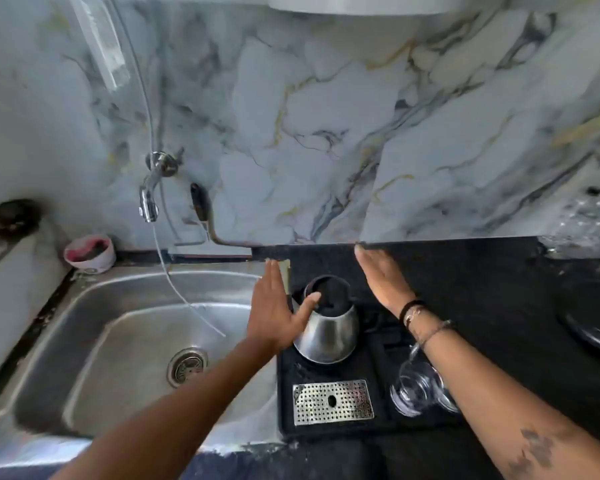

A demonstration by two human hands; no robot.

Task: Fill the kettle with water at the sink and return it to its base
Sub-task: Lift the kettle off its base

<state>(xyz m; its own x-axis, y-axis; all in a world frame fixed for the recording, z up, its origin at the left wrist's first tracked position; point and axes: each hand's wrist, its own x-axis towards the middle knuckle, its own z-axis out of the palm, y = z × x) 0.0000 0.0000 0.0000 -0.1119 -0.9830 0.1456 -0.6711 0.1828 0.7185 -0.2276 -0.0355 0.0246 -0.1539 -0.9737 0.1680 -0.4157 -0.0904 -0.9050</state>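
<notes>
Kettle (328, 323) upright on black base (340, 372), spout toward sink (125, 341); both hands' grip wide, empty.

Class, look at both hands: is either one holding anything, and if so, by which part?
Nothing is held. The left hand and right hand are open, flanking the kettle; no grip yet.

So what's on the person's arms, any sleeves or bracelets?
No sleeves; both arms are bare. The right wrist wears a black band and thin bracelets. A dark tattoo marks the right forearm. The left hand and arm wear nothing.
</notes>
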